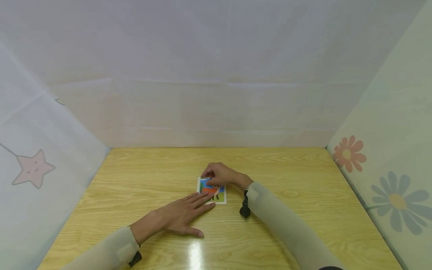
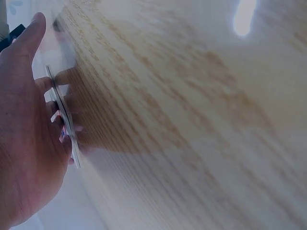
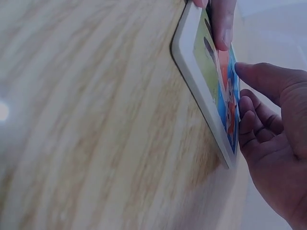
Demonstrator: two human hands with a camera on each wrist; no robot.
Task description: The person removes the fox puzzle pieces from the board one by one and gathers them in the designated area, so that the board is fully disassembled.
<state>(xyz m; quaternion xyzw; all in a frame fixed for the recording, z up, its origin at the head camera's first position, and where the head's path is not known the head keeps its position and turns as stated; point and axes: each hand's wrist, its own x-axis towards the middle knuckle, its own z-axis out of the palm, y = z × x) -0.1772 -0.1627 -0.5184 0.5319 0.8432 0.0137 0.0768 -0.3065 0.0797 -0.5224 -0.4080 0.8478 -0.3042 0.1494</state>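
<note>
the picture board [image 1: 210, 189] lies beneath the fingertips of the spread left hand [image 1: 180, 214], beyond its palm; the right hand [image 1: 221, 174] bends at the far edge, and i cannot tell whether it pinches anything. uneven pressure might skid the flat, white-bordered, round-cornered board across the glossy, wood-grained table [image 1: 152, 168].

Pink star [image 1: 33, 168] left of wooden table [image 1: 297, 180], red flower [image 1: 346, 153] and grey flower [image 1: 397, 201] right.

A makeshift booth [image 1: 222, 33] is enclosing a wooden table [image 1: 287, 172]: pale sheeting [image 1: 209, 86] is rising behind the table, star-printed cloth [image 1: 44, 123] is hanging left of it, flower-printed cloth [image 1: 395, 138] right of it.
</note>
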